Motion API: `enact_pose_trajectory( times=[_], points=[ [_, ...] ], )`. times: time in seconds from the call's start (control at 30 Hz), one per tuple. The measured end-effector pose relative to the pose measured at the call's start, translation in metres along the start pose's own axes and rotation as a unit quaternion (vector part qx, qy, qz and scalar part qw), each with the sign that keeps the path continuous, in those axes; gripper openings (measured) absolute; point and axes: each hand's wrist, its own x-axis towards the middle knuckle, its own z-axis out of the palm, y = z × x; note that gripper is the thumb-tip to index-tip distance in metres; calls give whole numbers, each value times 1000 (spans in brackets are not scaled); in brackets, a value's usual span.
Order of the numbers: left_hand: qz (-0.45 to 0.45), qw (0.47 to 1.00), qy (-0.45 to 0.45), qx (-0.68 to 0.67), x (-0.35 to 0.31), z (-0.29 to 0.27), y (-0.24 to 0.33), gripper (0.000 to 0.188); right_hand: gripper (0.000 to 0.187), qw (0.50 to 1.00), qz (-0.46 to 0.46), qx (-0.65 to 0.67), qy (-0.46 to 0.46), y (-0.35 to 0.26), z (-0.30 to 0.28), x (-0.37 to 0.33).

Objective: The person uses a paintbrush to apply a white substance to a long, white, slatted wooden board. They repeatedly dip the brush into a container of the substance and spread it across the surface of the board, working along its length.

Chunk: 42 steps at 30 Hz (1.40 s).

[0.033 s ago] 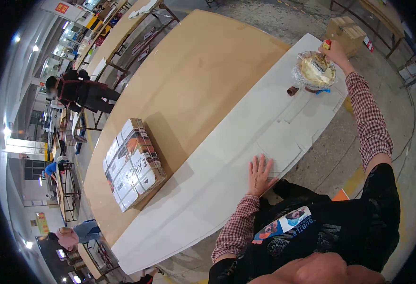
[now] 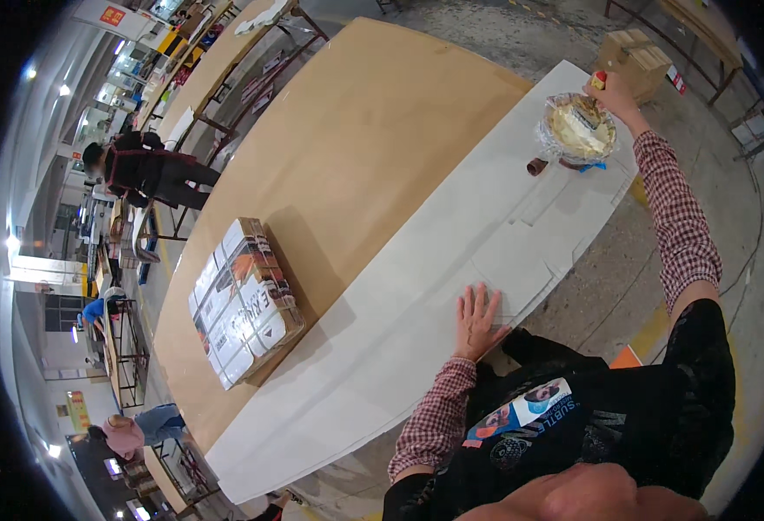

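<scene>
My right hand (image 2: 615,94) is closed around the red and yellow handle of a brush (image 2: 600,81). The brush's pale head dips into thick cream-coloured paste (image 2: 577,135) in a round tub lined with clear plastic (image 2: 549,141). Palm down, with fingers spread, my left hand (image 2: 478,323) rests near the close edge of a white paper or board sheet (image 2: 382,347). The tub stands at the far right end of this sheet. A short brown tube (image 2: 536,167) lies just left of the tub.
A strapped, plastic-wrapped package (image 2: 247,304) sits on the brown-covered table (image 2: 382,113). A cardboard box (image 2: 634,62) stands beyond the tub on the floor. Other people work at the left, one in dark clothes (image 2: 152,165). More tables (image 2: 225,52) stand farther off.
My right hand and the brush have shifted very slightly over the tub. My left hand stays in place.
</scene>
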Motion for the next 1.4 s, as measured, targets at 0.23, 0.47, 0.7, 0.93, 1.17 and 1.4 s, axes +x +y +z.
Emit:
enact_pose_trajectory(
  times=[0.23,0.47,0.7,0.93,1.17,1.4],
  points=[
    [-3,1000,-11,-16,3,0,0,91,27,995,-73,-67,-19,-39,-4,-20],
    [45,997,-14,67,17,0,6,83,32,990,-115,-77,0,-31,15,-24],
    [79,992,-43,90,9,0,-3,78,28,966,109,119,202,-64,-54,-127],
    [117,987,-37,106,13,-1,-9,77,30,849,189,458,186,-94,-70,-371],
    [135,981,-51,126,21,-4,-8,64,25,812,261,493,170,-145,12,-505],
    [145,978,-50,140,25,-4,-6,57,24,837,260,461,138,-145,36,-499]
  ],
)
